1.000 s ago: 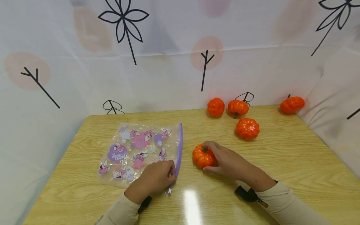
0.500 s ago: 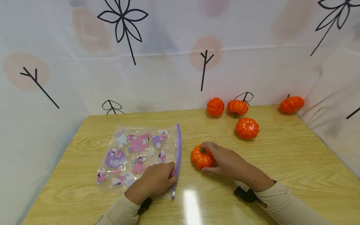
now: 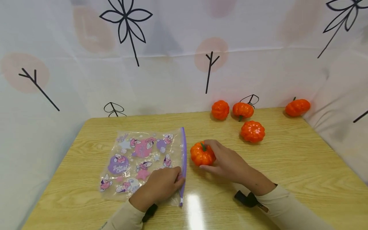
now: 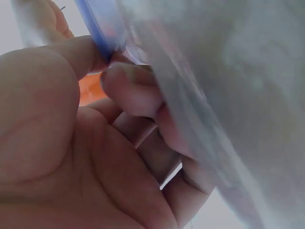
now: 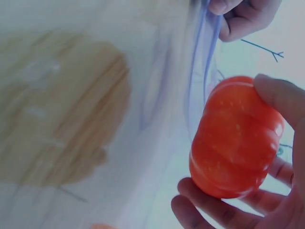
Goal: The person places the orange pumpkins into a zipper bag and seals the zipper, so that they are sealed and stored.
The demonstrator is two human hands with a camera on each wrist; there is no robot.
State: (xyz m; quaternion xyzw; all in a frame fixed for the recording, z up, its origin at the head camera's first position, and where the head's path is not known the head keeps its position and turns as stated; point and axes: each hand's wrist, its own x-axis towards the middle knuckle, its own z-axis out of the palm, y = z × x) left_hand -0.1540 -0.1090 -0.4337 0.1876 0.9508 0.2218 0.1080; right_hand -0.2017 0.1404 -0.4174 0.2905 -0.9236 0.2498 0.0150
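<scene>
A clear zip bag with pink and purple prints lies on the left half of the table, its purple zip edge facing right. My left hand pinches that edge near its front end; in the left wrist view the thumb and curled fingers hold the plastic. My right hand grips a small orange pumpkin with a green stem, just right of the zip edge. In the right wrist view thumb and fingers curl round the pumpkin, which overlaps the purple edge there.
Several more orange pumpkins stand at the back right: one and another by the rear cloth, a third nearer, and one at the far right corner. Patterned white cloth walls the wooden table behind and at the sides.
My right hand has carried the pumpkin a little left and away from me, closer to the zip edge. My left hand has shifted slightly right, and the zip's front end has swung right.
</scene>
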